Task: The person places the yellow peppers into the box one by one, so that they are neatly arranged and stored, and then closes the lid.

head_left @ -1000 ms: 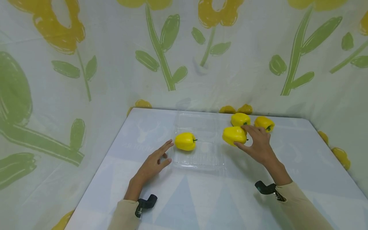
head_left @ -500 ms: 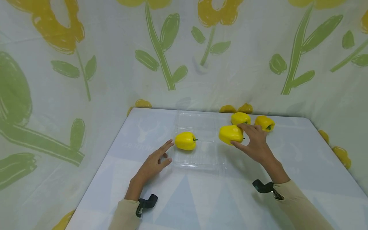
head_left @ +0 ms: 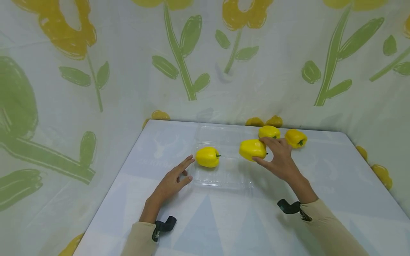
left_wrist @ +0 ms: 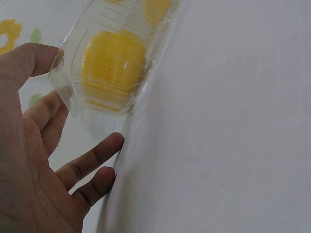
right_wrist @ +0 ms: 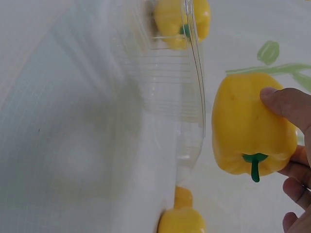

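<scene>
In the head view my right hand (head_left: 278,158) pinches a yellow bell pepper (head_left: 252,149) between thumb and fingers. That pepper is held up over the right side of a clear plastic container (head_left: 221,183), its green stem towards my palm. Another yellow bell pepper (head_left: 207,157) lies inside the container on its left. My left hand (head_left: 171,181) is at the container's left side, fingers spread. In the left wrist view, its thumb and a finger touch the clear rim (left_wrist: 57,80), the other fingers low by the table. The right wrist view shows the held pepper (right_wrist: 252,124) beside the container wall.
Two more yellow bell peppers, one at the back (head_left: 269,132) and one farther right (head_left: 296,138), lie on the white table (head_left: 333,170) beyond my right hand. A flower-patterned cloth (head_left: 128,71) hangs behind the table's far edge.
My right hand has moved left with the bell pepper, from beside the container to over its right side. The left hand stays in place.
</scene>
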Tool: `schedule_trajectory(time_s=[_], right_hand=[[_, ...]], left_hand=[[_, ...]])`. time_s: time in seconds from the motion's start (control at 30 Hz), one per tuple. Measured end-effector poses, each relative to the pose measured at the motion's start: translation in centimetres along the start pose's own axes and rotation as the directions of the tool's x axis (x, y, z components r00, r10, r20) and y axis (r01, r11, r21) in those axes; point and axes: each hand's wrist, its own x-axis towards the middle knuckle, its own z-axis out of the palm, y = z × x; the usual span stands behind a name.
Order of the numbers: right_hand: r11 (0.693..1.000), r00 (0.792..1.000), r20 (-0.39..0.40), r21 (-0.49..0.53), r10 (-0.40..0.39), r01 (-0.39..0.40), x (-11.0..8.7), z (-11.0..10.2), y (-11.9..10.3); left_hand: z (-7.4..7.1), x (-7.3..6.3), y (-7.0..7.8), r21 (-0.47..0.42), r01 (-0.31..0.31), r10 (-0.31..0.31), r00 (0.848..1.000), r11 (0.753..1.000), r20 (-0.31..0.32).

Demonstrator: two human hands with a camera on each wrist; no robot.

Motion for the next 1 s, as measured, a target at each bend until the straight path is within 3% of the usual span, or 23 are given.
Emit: schedule_trajectory(time_s=[0.4, 1.0], right_hand=[[0.999, 1.0, -0.001, 0.024, -0.028, 0.028, 0.7, 0.8, -1.0], [0.999, 0.999, 0.034, 0.042, -0.018, 0.017, 1.3, 2.1, -1.8]], left_hand=[[0.0, -0.1, 0.0, -0.003, 0.021, -0.021, 1.0, 1.0, 0.015], [0.0, 0.0, -0.2, 0.014, 0.002, -0.002, 1.0, 1.0, 0.005]])
